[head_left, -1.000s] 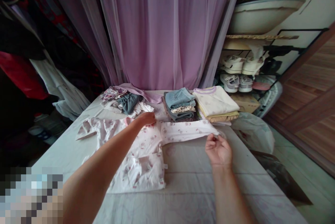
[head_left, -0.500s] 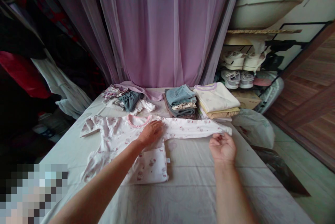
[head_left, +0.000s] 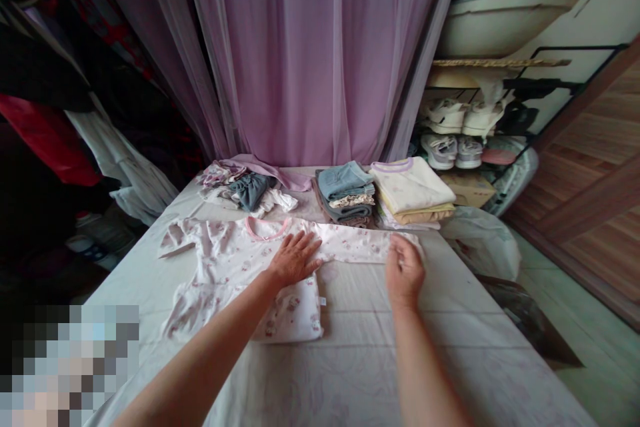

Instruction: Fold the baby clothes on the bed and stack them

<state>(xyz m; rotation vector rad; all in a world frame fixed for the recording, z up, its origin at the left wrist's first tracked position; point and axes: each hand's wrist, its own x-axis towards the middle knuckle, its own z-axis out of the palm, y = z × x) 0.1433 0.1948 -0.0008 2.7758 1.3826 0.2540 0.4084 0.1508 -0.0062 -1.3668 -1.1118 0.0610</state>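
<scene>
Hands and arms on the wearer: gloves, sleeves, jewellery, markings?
Left hand and right hand are ungloved. Both forearms are bare, no sleeves in view. No watch, bracelet, cable or marking visible; rings can't be ruled out.

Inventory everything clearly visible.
Printed shirt: one, white, centre
Loose clothes: several, mixed, back left
Folded stacks: two, multicoloured, back right
Covered surface: one, pale, beneath clothes
Curtain: one, purple, behind
Basin: one, whitish, upper right
Rack: one, black, right
Sneakers: four, white and grey, on rack
Box: one, brown, below sneakers
Plastic bag: one, translucent, right
Hanging clothes: several, mixed, left
Wooden panel: one, brown, right
Left hand: one, flat on shirt
Right hand: one, at sleeve
</scene>
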